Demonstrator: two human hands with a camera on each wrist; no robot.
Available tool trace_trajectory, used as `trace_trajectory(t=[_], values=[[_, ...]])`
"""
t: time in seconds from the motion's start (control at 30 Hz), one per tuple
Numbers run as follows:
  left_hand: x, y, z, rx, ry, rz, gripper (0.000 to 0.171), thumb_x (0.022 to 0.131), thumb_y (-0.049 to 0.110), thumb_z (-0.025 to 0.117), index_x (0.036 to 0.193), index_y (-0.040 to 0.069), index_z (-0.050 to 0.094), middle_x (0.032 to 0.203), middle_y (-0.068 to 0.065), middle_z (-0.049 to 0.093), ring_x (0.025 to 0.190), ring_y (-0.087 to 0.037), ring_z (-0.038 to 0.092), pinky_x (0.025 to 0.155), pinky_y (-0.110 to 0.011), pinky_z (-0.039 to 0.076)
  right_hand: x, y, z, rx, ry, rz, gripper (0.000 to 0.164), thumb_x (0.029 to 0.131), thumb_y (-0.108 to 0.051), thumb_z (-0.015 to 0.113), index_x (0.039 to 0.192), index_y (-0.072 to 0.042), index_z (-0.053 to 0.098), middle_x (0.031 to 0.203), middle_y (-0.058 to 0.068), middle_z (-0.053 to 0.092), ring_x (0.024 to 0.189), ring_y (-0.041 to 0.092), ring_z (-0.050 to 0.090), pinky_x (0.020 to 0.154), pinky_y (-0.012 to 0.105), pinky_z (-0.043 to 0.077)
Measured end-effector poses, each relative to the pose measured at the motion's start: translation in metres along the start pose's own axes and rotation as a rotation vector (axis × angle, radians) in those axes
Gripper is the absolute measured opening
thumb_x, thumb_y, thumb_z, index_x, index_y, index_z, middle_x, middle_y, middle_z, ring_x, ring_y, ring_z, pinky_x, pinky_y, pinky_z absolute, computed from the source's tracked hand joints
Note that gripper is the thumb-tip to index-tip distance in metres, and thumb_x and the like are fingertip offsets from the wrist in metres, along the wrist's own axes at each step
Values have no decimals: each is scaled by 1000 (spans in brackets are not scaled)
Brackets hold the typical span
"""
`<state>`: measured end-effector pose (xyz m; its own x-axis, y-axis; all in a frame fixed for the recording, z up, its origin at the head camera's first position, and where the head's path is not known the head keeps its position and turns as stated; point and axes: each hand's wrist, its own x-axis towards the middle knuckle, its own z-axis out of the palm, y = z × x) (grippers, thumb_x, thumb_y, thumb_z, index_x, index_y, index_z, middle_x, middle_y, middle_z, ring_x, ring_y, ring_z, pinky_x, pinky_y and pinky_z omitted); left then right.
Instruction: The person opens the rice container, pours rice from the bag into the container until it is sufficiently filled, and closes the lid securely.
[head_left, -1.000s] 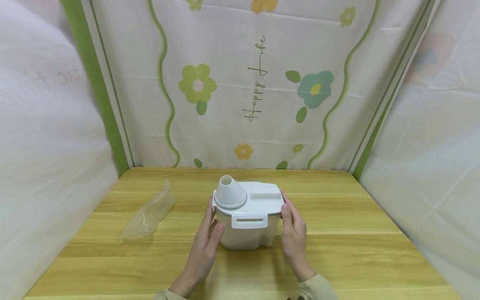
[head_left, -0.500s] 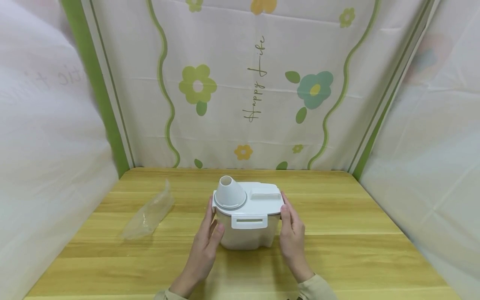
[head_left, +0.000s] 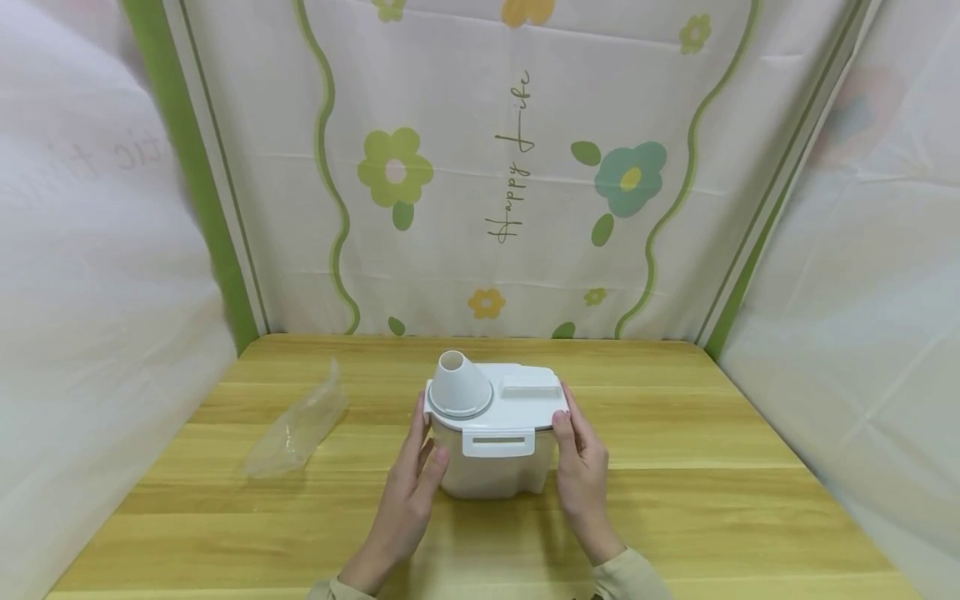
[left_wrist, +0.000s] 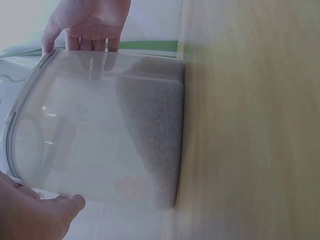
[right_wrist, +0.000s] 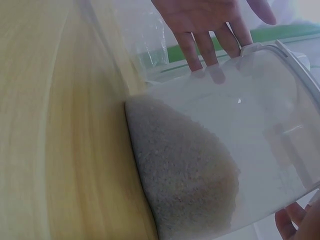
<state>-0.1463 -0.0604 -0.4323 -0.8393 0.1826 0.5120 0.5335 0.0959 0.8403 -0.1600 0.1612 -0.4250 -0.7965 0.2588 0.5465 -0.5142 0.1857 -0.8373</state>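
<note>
A clear-walled grain storage container (head_left: pixel 491 477) stands upright on the table with its white lid (head_left: pixel 525 412) on. The lid carries a pale cone-shaped spout (head_left: pixel 460 387) at the left and a front clip (head_left: pixel 498 442). Through the wall, small pale grains (right_wrist: pixel 185 170) slope across the bottom. My left hand (head_left: pixel 405 500) lays fairly straight fingers along the left side, its thumb towards the front. On the other side my right hand (head_left: pixel 585 479) grips the right corner, thumb on the lid's front edge and fingers along the side. Some fingertips are hidden behind the container.
A crumpled clear plastic bag (head_left: pixel 300 429) lies to the left on the wooden table (head_left: pixel 712 500). Printed fabric (head_left: pixel 495 167) hangs behind the far edge, with pale sheets at both sides.
My right hand has shifted slightly left, its thumb sliding from the lid's right corner onto the front edge. The left hand, container and bag look unmoved.
</note>
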Motion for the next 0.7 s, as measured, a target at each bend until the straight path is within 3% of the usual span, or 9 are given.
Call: trace_trajectory(t=[0.17,0.43,0.7], values=[[0,-1,-1,-4,-1,6,67,106,9,40,159,26,4,163,1,7,145,-23,17,113,-44,24,0,0,1,-1,6,0,40,106,-19,47,146,-13,48,144,3,49,131,17,45,105,24,38],[-1,-2,0,29,0,15,65,105,9,41,159,15,3,163,4,4,146,-22,15,113,-42,24,-2,-1,0,-66,1,-40,40,107,-17,45,146,-12,47,142,4,51,131,19,46,106,22,37],[-1,-1,1,24,13,36,66,106,13,43,159,14,4,163,1,4,146,-24,13,113,-41,22,-1,-2,1,-87,-6,-43,42,107,-17,44,147,-5,45,144,4,49,133,19,44,107,21,34]])
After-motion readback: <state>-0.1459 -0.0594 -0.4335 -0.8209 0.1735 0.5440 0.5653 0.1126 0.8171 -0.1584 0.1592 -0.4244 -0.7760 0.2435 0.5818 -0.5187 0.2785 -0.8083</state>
